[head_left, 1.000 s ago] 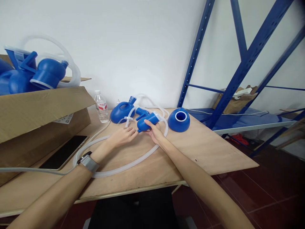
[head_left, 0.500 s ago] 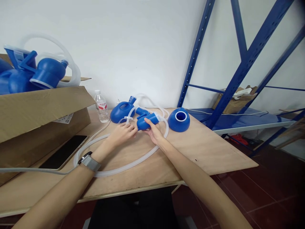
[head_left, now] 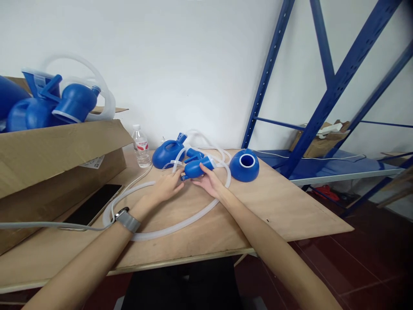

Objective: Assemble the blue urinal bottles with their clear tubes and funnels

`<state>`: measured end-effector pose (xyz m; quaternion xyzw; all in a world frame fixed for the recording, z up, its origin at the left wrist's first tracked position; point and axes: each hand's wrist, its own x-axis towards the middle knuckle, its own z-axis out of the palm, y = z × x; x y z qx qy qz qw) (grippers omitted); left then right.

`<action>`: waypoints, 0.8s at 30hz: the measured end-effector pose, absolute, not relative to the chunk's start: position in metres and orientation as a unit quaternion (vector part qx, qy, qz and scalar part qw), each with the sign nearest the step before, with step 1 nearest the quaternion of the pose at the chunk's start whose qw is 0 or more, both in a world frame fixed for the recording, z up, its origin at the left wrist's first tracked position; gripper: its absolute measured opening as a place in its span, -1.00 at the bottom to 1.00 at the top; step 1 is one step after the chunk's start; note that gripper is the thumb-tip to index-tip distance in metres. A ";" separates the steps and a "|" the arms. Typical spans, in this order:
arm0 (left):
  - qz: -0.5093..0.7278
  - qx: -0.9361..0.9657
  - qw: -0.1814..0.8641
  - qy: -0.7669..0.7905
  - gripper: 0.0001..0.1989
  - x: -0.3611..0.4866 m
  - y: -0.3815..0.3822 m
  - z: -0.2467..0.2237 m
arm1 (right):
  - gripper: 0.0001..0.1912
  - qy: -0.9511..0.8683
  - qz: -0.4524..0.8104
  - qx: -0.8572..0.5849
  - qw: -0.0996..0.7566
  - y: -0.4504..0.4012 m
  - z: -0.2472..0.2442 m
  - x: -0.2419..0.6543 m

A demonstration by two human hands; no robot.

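Observation:
My right hand (head_left: 209, 181) is closed around a blue plastic urinal funnel (head_left: 194, 168), tilted with its pale-rimmed wide end to the right. Its narrow spout (head_left: 184, 177) points left, just at the fingertips of my left hand (head_left: 167, 185). The left fingers are apart, with the thumb away from the index finger. A clear flexible hose (head_left: 180, 221) loops over the table around both hands. Just behind them stands a blue urinal bottle (head_left: 167, 154) with a handle. To the right sits a blue rounded base (head_left: 247, 170) with a white-ringed opening.
At the left, a cardboard box (head_left: 64, 140) holds several blue urinal parts (head_left: 75, 101) and hoses. A water bottle (head_left: 141, 148) and a phone (head_left: 93, 206) with a cable lie near it. Blue metal shelving (head_left: 322, 103) stands right of the wooden table (head_left: 290, 215).
My left hand has loosened from its curled grip at the funnel's narrow end and drawn slightly back, so the spout shows. The right hand still holds the funnel. The whole view has shifted slightly.

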<state>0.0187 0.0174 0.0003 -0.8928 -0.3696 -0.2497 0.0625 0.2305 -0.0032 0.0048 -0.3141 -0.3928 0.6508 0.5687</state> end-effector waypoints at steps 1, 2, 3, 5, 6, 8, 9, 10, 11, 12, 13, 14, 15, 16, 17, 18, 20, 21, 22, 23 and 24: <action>-0.258 -0.889 0.045 -0.376 -0.53 0.019 0.018 -0.001 | -0.38 -0.430 0.623 -0.348 0.553 -0.005 0.007 0.231; -0.263 -0.884 0.033 -0.385 -0.51 0.019 0.019 -0.002 | -0.36 -0.471 0.586 -0.384 0.536 -0.008 0.010 0.231; -0.264 -0.879 0.026 -0.397 -0.52 0.019 0.021 -0.002 | -0.33 -0.512 0.547 -0.419 0.513 -0.011 0.014 0.233; -0.257 -0.868 0.023 -0.424 -0.60 0.018 0.023 -0.003 | -0.30 -0.584 0.473 -0.476 0.457 -0.021 0.025 0.241; -0.248 -0.866 0.025 -0.433 -0.64 0.018 0.025 -0.002 | -0.31 -0.611 0.439 -0.496 0.432 -0.027 0.032 0.249; -0.227 -0.868 0.035 -0.440 -0.70 0.015 0.028 -0.002 | -0.44 -0.665 0.347 -0.517 0.413 -0.040 0.048 0.270; -0.218 -0.872 0.040 -0.437 -0.72 0.014 0.030 -0.002 | -0.52 -0.691 0.260 -0.516 0.434 -0.046 0.055 0.285; -0.211 -0.876 0.044 -0.432 -0.74 0.013 0.031 -0.003 | -0.57 -0.702 0.151 -0.514 0.470 -0.051 0.061 0.302; -0.205 -0.880 0.046 -0.426 -0.75 0.012 0.032 -0.003 | -0.58 -0.699 0.044 -0.518 0.491 -0.054 0.066 0.320; -0.200 -0.885 0.046 -0.418 -0.75 0.012 0.032 -0.004 | -0.56 -0.689 -0.041 -0.532 0.490 -0.056 0.070 0.339; -0.194 -0.891 0.044 -0.408 -0.75 0.013 0.032 -0.005 | -0.51 -0.683 -0.098 -0.550 0.470 -0.056 0.071 0.358; -0.186 -0.897 0.041 -0.399 -0.76 0.014 0.032 -0.006 | -0.40 -0.685 -0.128 -0.568 0.437 -0.056 0.069 0.375; -0.179 -0.903 0.038 -0.388 -0.77 0.016 0.031 -0.007 | -0.29 -0.689 -0.140 -0.587 0.402 -0.055 0.065 0.391; -0.172 -0.909 0.034 -0.379 -0.77 0.018 0.029 -0.008 | -0.20 -0.701 -0.131 -0.598 0.366 -0.054 0.060 0.403; -0.167 -0.913 0.030 -0.371 -0.77 0.020 0.027 -0.009 | -0.14 -0.725 -0.112 -0.592 0.334 -0.053 0.053 0.413; -0.164 -0.916 0.026 -0.365 -0.77 0.022 0.025 -0.010 | -0.09 -0.745 -0.096 -0.580 0.315 -0.052 0.045 0.419; -0.160 -0.922 0.022 -0.353 -0.77 0.025 0.023 -0.012 | -0.13 -0.761 -0.092 -0.555 0.322 -0.052 0.032 0.424; -0.164 -0.924 0.013 -0.346 -0.74 0.025 0.022 -0.012 | -0.19 -0.758 -0.104 -0.548 0.339 -0.052 0.028 0.423; -0.176 -0.921 -0.002 -0.347 -0.70 0.026 0.023 -0.011 | -0.25 -0.751 -0.123 -0.543 0.356 -0.052 0.025 0.421; -0.196 -0.913 -0.020 -0.358 -0.67 0.026 0.025 -0.009 | -0.30 -0.745 -0.142 -0.538 0.367 -0.053 0.023 0.418; -0.220 -0.898 -0.038 -0.379 -0.66 0.025 0.029 -0.007 | -0.32 -0.744 -0.160 -0.532 0.372 -0.054 0.024 0.414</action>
